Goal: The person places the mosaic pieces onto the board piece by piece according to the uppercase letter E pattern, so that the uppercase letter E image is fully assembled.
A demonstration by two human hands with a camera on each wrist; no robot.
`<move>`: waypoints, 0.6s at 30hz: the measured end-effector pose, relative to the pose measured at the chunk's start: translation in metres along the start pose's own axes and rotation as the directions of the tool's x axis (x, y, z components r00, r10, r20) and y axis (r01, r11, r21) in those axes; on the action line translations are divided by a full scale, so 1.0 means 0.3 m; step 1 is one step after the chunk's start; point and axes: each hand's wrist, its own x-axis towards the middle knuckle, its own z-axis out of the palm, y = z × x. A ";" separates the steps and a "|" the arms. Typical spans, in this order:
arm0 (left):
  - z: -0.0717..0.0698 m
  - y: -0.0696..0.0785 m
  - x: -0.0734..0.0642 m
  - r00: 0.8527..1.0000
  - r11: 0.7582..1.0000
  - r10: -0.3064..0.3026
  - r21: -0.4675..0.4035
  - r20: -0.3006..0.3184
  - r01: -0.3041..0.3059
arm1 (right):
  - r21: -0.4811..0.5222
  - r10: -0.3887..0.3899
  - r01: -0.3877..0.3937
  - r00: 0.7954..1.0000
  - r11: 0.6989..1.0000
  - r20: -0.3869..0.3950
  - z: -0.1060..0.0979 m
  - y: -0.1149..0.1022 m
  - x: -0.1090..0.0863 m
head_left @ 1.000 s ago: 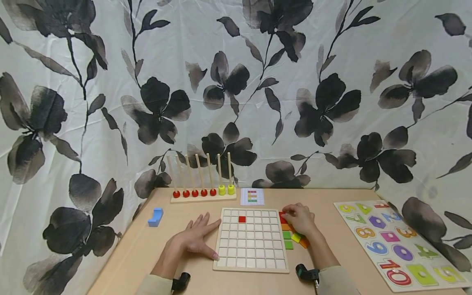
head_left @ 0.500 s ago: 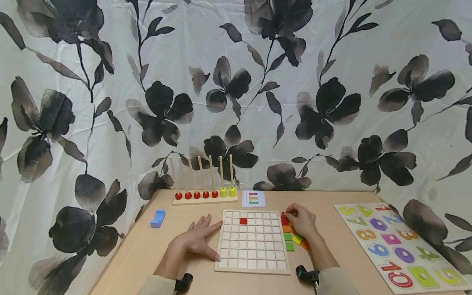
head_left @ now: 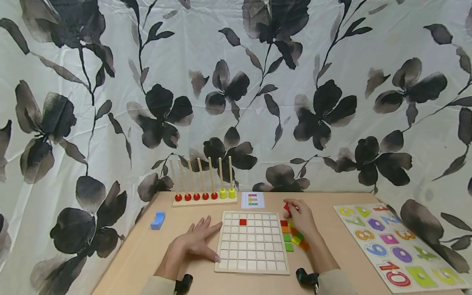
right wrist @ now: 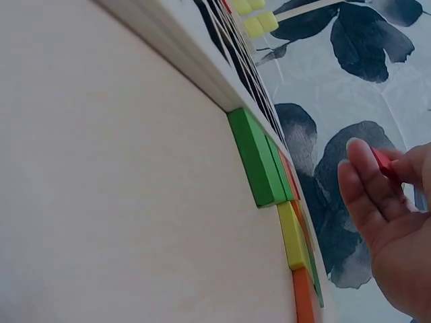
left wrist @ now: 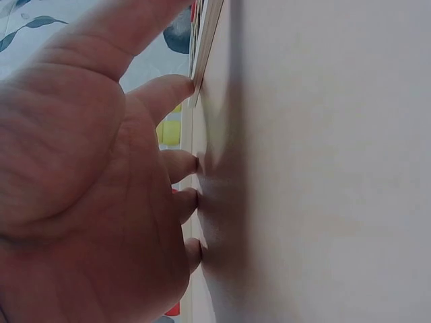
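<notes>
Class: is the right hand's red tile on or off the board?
Off: the right hand pinches the red tile beside the board.

The right hand pinched a red tile apart from the board, which had green tiles just beside it.

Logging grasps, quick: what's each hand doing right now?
Left hand: open, fingers spread, thumb and index finger at the edge of the grid board.
Right hand: holding a red tile, pinched.
</notes>
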 end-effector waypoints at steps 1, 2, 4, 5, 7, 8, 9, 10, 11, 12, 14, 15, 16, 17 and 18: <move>-0.004 0.000 0.003 1.000 1.000 0.004 0.002 -0.003 -0.003 | 0.011 0.008 -0.008 1.000 1.000 -0.001 0.000 -0.009 0.000; -0.009 -0.001 0.006 1.000 1.000 0.008 0.005 -0.006 -0.008 | 0.021 0.015 -0.015 1.000 1.000 -0.002 0.001 -0.016 0.001; -0.015 -0.003 0.009 1.000 1.000 0.007 0.004 -0.010 -0.007 | 0.024 0.022 -0.022 1.000 0.999 -0.003 0.001 -0.028 0.000; -0.015 -0.006 0.011 1.000 1.000 0.002 0.002 -0.009 -0.002 | 0.028 0.024 -0.024 1.000 0.999 -0.005 0.002 -0.032 -0.002; -0.014 -0.010 0.010 1.000 1.000 -0.001 0.001 -0.008 0.001 | 0.040 0.047 -0.047 0.999 0.998 -0.002 0.003 -0.036 -0.007; -0.012 -0.012 0.009 1.000 1.000 -0.003 0.003 -0.006 0.003 | 0.049 0.063 -0.063 0.998 0.997 0.000 0.003 -0.036 -0.010; -0.008 -0.014 0.009 1.000 1.000 -0.006 0.001 -0.002 0.006 | 0.057 0.079 -0.080 0.997 0.995 0.005 0.003 -0.035 -0.014; -0.005 -0.016 0.008 1.000 1.000 -0.007 0.000 -0.001 0.007 | 0.073 0.093 -0.094 0.996 0.993 0.008 0.002 -0.034 -0.017; -0.002 -0.017 0.008 1.000 1.000 -0.006 -0.003 -0.001 0.006 | 0.093 0.107 -0.108 0.994 0.990 0.012 0.002 -0.034 -0.020; 0.001 -0.017 0.007 1.000 1.000 -0.006 -0.006 0.000 0.006 | 0.114 0.120 -0.121 0.993 0.986 0.016 0.002 -0.032 -0.022; 0.006 -0.017 0.008 1.000 1.000 -0.010 -0.015 0.003 0.010 | 0.154 0.137 -0.139 0.990 0.978 0.028 0.002 -0.031 -0.025; 0.008 -0.017 0.008 1.000 1.000 -0.010 -0.018 0.004 0.010 | 0.172 0.138 -0.142 0.990 0.975 0.035 0.003 -0.031 -0.027; 0.009 -0.017 0.008 1.000 1.000 -0.009 -0.019 0.003 0.009 | 0.190 0.138 -0.144 0.990 0.971 0.041 0.004 -0.031 -0.029; 0.010 -0.016 0.007 1.000 1.000 -0.009 -0.018 0.003 0.009 | 0.201 0.139 -0.146 0.989 0.969 0.048 0.005 -0.032 -0.031; 0.012 -0.016 0.007 1.000 1.000 -0.008 -0.017 0.003 0.008 | 0.206 0.131 -0.140 0.990 0.969 0.056 0.006 -0.032 -0.033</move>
